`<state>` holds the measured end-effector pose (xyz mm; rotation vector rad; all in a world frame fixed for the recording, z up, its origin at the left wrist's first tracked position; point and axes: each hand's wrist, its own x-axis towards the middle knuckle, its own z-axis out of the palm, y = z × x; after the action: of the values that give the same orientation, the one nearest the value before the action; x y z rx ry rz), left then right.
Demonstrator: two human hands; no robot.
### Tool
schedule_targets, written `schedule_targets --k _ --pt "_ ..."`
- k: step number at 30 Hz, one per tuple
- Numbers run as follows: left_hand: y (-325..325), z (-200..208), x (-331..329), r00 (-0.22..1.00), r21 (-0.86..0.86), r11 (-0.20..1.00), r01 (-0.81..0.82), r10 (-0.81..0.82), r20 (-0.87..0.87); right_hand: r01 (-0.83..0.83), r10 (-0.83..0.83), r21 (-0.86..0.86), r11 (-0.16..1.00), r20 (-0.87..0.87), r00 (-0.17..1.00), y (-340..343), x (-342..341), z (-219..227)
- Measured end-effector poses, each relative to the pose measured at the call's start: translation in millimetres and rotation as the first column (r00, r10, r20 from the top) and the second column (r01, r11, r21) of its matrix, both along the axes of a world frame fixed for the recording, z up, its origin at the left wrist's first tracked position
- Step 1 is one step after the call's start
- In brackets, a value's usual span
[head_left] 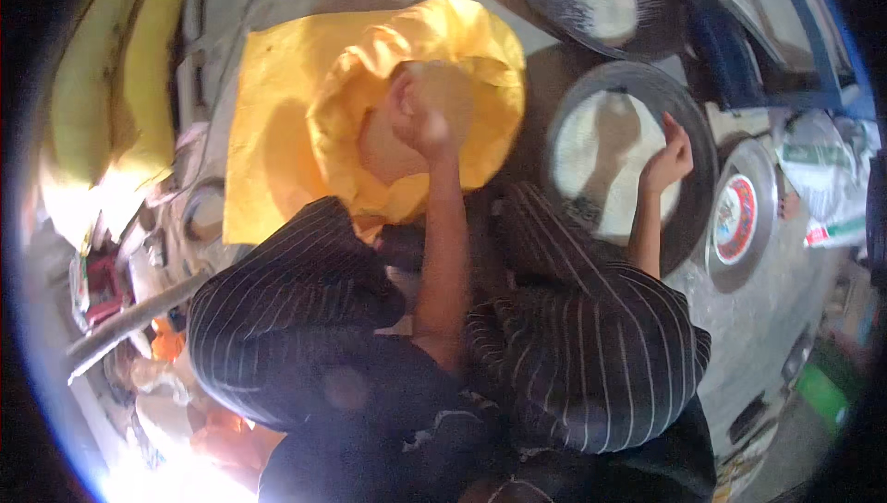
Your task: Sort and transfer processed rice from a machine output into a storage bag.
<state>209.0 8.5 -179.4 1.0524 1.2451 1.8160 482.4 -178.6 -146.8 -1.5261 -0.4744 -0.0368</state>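
Note:
My left hand (425,124) is inside the mouth of a yellow sack (268,133), its rim rolled down. The fingers are curled and a little blurred. Against them shows a pale, round, tan shape that I cannot make out clearly. Tan contents (383,152) show low in the sack. Above the right side of a dark round pan (704,170), my right hand (670,159) hangs with loosely bent fingers apart, holding nothing visible. White powdery or grainy stuff (577,147) covers the pan's bottom, with my shadow across it.
Beyond the pan is a second dark pan (540,4) with a white heap. A metal plate (725,258) with a red patterned centre lies to the right, near a plastic bag (818,166). Yellow filled sacks (88,87) stand at left, above a pale bar (139,318). My striped knees are close.

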Motion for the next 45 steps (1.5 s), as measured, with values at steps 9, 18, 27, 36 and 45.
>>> schedule_targets --k 9,18,27,36,45 --pt "-128 20 191 0.666 -0.268 0.613 0.743 -0.713 0.217 0.235 -0.180 0.098 0.967 -0.390 0.903 -48 39 -87" --pt "-151 -56 212 0.752 -0.443 0.608 0.659 -0.526 0.396 0.156 0.167 0.320 0.935 -0.780 0.603 -13 -17 -77" --pt "-142 9 194 0.520 -0.354 0.398 0.847 -0.474 0.710 0.182 0.196 0.341 0.922 -0.818 0.540 1 -37 -22" --pt "-97 85 134 0.434 -0.126 0.601 0.789 -0.401 0.807 0.051 0.424 0.498 0.866 -0.783 0.456 53 -98 72" --pt "0 28 -8 0.139 0.215 0.771 0.599 -0.365 0.920 -0.442 0.571 0.386 0.809 -0.695 0.437 152 -211 38"
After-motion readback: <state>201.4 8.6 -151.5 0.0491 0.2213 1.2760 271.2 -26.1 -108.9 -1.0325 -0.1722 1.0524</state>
